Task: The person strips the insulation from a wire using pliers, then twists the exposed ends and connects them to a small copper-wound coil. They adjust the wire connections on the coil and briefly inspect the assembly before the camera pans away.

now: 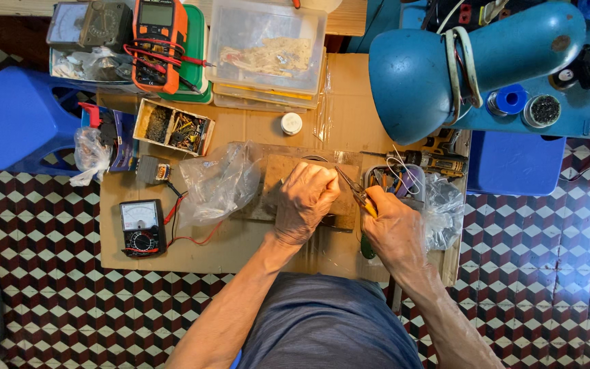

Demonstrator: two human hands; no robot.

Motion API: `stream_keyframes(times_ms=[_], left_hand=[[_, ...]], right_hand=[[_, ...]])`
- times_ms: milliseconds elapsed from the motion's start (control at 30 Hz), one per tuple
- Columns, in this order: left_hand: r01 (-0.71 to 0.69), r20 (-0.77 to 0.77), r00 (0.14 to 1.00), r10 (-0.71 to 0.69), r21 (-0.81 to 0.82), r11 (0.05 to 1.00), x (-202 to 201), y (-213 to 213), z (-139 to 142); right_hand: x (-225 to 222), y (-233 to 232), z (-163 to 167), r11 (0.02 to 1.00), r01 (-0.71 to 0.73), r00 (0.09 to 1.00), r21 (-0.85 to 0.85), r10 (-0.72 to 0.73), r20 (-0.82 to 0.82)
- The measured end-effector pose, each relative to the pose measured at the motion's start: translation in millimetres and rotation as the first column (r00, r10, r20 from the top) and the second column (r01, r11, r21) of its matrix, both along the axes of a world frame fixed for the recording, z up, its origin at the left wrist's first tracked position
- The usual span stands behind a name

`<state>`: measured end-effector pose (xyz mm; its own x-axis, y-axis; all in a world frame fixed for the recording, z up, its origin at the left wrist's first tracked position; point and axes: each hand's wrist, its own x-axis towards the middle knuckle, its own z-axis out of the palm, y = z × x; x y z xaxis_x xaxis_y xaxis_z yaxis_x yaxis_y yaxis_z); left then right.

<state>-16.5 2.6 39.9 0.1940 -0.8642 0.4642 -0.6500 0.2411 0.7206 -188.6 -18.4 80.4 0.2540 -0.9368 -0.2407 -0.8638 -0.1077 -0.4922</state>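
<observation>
Pliers gripped in the right hand, yellow handles wrapped by clenched fingers, tips angled up and left toward the knuckles of the left hand. Left fingers curled into a fist, pressed down on a brown board; whatever sits inside that fist hidden, so no telling what is pinched there. Fist apparently planted to steady the work close to the plier tips, hands nearly touching for fine control. Under and around the fingers, a clear plastic sheet, with a crumpled clear bag just left of the fist. Just beyond the right fingers, a small tub of tools and wire, kept within easy reach, with another clear bag beside it. Farther left of the fist, an analog meter with red leads trailing toward the board, and a small transformer above it. Beyond the fingertips, a white cap, a parts box, stacked clear bins and an orange multimeter. All laid on flat cardboard over a patterned tile floor, likely to protect it and catch small parts. Up and right of the pliers, a blue lamp hanging over the work; a blue stool well off to the left.
</observation>
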Motion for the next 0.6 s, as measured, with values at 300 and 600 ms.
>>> stream_keyframes(times_ms=[300, 600], left_hand=[[0.207, -0.455, 0.867, 0.204, 0.702, 0.682, 1, -2, -4], [0.658, -0.893, 0.302, 0.334, 0.448, 0.605, 24, -14, -42]], right_hand=[[-5, 0, -9, 0.992, -0.041, 0.999, -0.123, 0.038, -0.023], [-12, -5, -17, 0.980, -0.127, 0.992, -0.153, 0.122, -0.041]])
